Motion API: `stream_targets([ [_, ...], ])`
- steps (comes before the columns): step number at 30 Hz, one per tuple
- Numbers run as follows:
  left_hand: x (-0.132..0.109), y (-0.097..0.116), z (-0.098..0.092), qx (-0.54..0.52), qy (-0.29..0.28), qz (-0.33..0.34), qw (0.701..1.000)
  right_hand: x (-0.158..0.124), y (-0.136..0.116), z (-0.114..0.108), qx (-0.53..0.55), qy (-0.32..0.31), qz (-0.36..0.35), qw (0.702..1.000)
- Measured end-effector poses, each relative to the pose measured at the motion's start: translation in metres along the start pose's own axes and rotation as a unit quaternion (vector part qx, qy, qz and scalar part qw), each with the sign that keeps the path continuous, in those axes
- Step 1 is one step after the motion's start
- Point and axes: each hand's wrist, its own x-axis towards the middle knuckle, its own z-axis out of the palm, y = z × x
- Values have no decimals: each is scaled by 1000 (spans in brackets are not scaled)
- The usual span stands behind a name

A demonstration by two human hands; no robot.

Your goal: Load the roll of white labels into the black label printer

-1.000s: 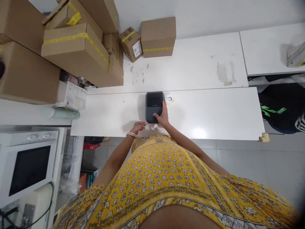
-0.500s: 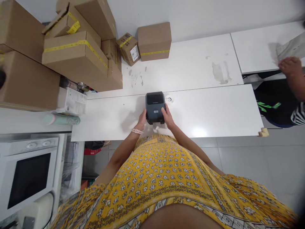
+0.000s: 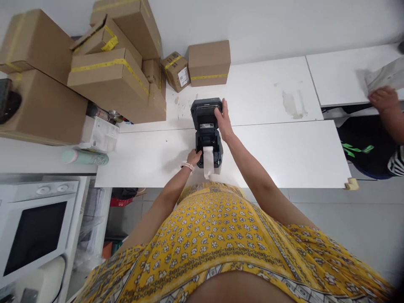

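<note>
A dark label printer (image 3: 198, 139) stands on the white table with its lid (image 3: 202, 114) swung up and back. White label paper (image 3: 208, 162) runs from inside it and hangs over its front edge. My right hand (image 3: 224, 120) grips the right edge of the raised lid, thumb on its inner face and fingers outside. At the printer's left side, my left hand (image 3: 193, 157) is closed against the lower body, with a pale band on the wrist. Its fingertips are partly hidden at the casing.
Cardboard boxes (image 3: 107, 75) with yellow tape are stacked at the left, two more (image 3: 209, 63) against the wall. A mint bottle (image 3: 85, 157) lies by a white box (image 3: 104, 134). A microwave (image 3: 34, 235) is lower left. At far right, another person's hand (image 3: 385, 99) touches a pale bag (image 3: 386, 73).
The printer's lid has gone from closed to raised, showing the paper inside. My right hand moved up with the lid; my left hand shifted slightly down along the printer's side.
</note>
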Motion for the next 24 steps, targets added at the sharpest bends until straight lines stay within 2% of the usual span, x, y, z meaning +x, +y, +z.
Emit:
stream_targets([
  [2,-1,-6,4,32,-13,-7,999,-4,-3,1,-26,8,-21,999],
  [4,0,-8,2,56,-8,-3,998,-17,-6,3,-41,51,-32,997],
  [7,5,-4,-3,86,7,6,996,-50,-5,9,-66,156,-27,985],
  [9,11,1,-6,114,15,11,993,-74,3,15,-105,168,-3,980],
  [10,14,3,-7,129,16,14,991,-84,8,18,-132,137,12,982],
  [12,19,6,-8,160,17,17,987,-98,22,26,-198,24,38,979],
  [15,23,10,-9,197,20,17,980,-104,41,38,-301,-129,37,944],
  [17,22,12,-9,208,19,21,978,-101,49,46,-345,-172,29,922],
  [20,17,14,-10,211,19,28,977,-95,54,52,-372,-204,38,905],
  [24,11,20,-13,217,8,33,976,-95,54,49,-415,-251,47,873],
])
